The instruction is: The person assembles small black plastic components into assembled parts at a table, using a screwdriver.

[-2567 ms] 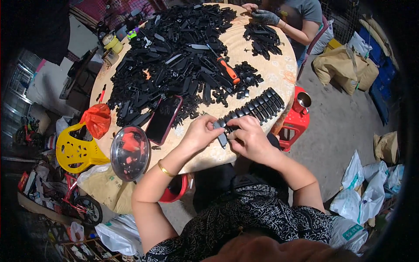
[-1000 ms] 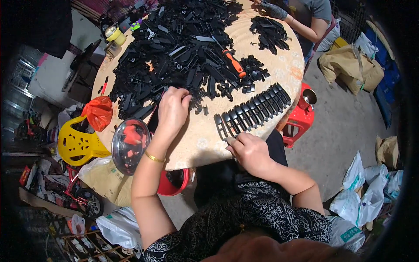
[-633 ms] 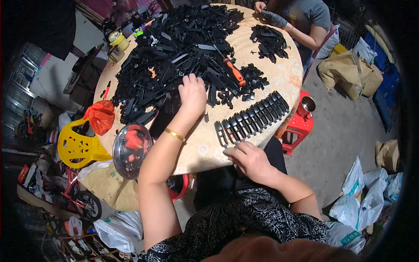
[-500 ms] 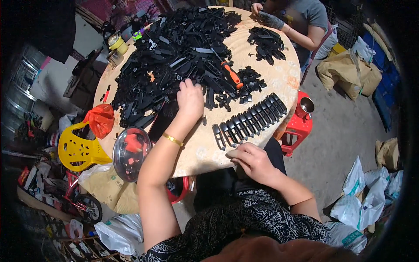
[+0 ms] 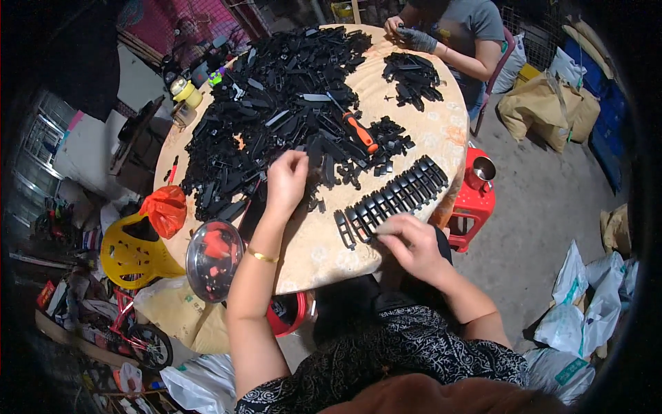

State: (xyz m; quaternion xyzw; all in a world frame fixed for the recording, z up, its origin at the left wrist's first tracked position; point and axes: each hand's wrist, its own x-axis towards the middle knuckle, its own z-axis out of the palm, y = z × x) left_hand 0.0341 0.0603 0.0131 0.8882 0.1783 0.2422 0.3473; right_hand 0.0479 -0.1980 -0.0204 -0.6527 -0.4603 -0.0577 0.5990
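Observation:
A large heap of black plastic parts (image 5: 276,90) covers the left and far side of a round table. My left hand (image 5: 286,183) is at the heap's near edge, fingers curled together; anything in them is too small to make out. To the right, several black plastic clips (image 5: 393,196) lie side by side in a slanting row. My right hand (image 5: 416,250) is at the row's near side, thumb and fingers closed by the parts at its left end; whether they grip one is hidden. An orange-handled screwdriver (image 5: 360,132) rests against the heap.
A clear bowl (image 5: 214,265) with red pieces sits at the table's (image 5: 314,265) left edge, beside a red plastic bag (image 5: 165,210). Across the table, another person's gloved hand (image 5: 417,41) is near a smaller black pile (image 5: 414,79). A red stool (image 5: 472,203) holds a metal cup (image 5: 483,168).
My left hand has drawn back a little from the heap, its fingers curling in. My right hand has moved from the table's near edge up to the row. The view has shifted slightly.

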